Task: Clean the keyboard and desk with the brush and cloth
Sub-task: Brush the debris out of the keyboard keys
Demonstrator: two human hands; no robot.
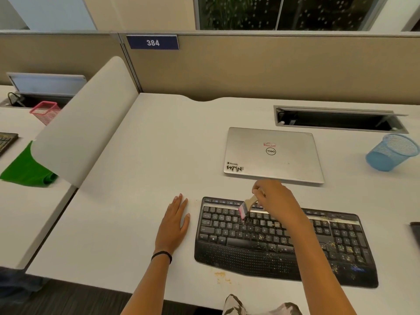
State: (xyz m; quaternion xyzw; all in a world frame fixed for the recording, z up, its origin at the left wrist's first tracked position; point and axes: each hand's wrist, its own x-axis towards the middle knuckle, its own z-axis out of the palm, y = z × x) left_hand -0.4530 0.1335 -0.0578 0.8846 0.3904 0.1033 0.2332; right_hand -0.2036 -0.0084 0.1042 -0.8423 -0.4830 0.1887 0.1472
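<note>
Brushing: my right hand (275, 201) is gripping the brush (246, 206) — bristles touching the keyboard (250, 253).
Resting: my left hand (173, 226) is lying flat, fingers straight, on the desk (136, 201).

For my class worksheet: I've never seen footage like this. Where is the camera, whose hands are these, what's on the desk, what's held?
One camera, worn on a person's head, looks down at their own bare hands; there is no machine. The right hand holds a small brush with bristles on the crumb-speckled keyboard. The left hand lies flat on the desk, holding nothing. Behind the keyboard lies a closed laptop; a blue mesh cup stands far right. A green cloth lies on the next desk, left.
</note>
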